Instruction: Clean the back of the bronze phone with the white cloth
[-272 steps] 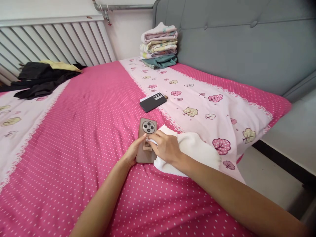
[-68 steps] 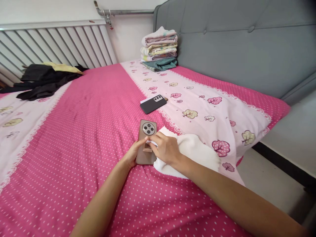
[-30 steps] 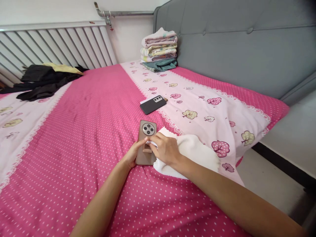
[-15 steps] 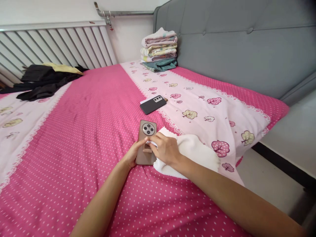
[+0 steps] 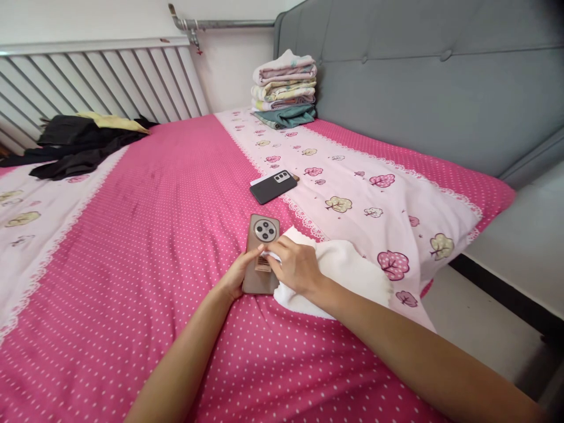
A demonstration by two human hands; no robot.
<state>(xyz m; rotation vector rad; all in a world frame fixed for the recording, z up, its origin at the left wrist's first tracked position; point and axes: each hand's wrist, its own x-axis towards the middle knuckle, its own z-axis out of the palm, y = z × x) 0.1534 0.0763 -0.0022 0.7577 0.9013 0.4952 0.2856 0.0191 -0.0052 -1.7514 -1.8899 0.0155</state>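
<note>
Head view puts you partway through a wipe, as I read it. Your right hand (image 5: 294,265) is closed on a corner of the white cloth (image 5: 348,270) and presses it onto the middle of the brown phone (image 5: 261,235), low centre of frame. Your left hand (image 5: 235,275) clasps its left edge, thumb on top, pinning it lens-side up on the pink bed (image 5: 154,235). The lens ring and lower end lie bare; I cannot tell whether they are clean. A black phone (image 5: 273,186) lies apart, higher up.
</note>
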